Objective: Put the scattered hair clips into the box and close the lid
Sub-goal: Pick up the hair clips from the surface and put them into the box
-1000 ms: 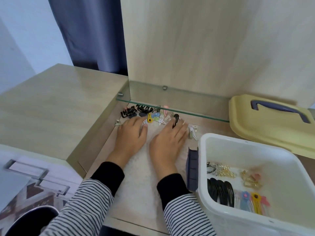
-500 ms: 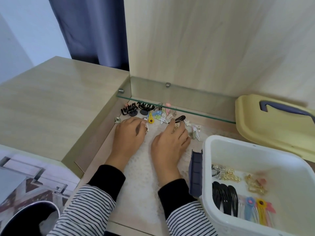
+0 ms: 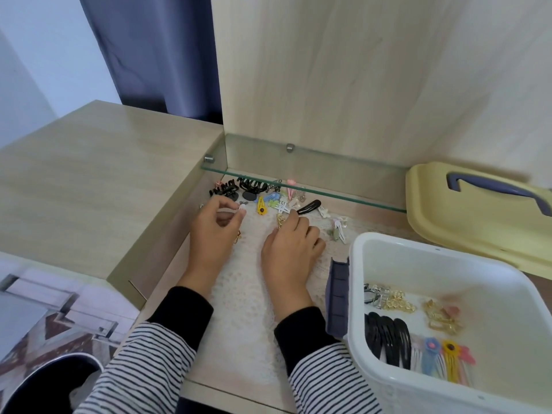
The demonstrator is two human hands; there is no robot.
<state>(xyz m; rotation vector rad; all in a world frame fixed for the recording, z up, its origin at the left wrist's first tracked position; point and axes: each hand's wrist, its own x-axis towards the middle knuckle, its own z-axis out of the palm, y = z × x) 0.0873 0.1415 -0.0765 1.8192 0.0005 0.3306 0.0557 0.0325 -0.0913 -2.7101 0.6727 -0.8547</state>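
Left hand [image 3: 215,231] is pinching a tiny white clip [image 3: 242,207] btw thumb and forefinger, other fingers curling loosely under. Right hand [image 3: 291,246] is lying knuckles-up w/ fingers bent, index tip right at a gold clip [image 3: 280,221]. Can't tell if it's actually gripping it or just touching. Both wrists are resting over a lace mat [image 3: 248,309].

Stuff around: a glass shelf [image 3: 343,186] is running across just beyond the fingertips, and its front edge is hanging over the far part of the pile, so that's the thing in the way. Raised desk top [image 3: 89,174] is walling things in left of the left hand. Right of the right hand the white box [image 3: 355,258] is sitting open, its blue latch [image 3: 339,297] hanging just beside the right forearm. Yellow lid [image 3: 448,222] w/ a blue handle [image 3: 493,186] is lying off the box, well right of both hands.

Clips themselves: most are bunching just past the fingertips. Black claw clips [image 3: 224,191] are sitting ahead of the left hand, a yellow snap clip [image 3: 261,206] btw the two hands, and a long black snap clip [image 3: 309,207] at the right index tip. Some pale clips [image 3: 337,230] are lying just right of the right knuckles. Inside the box, black snaps [image 3: 388,339], gold ones [image 3: 397,303] and pastel flower ones [image 3: 442,360] are lying in groups.
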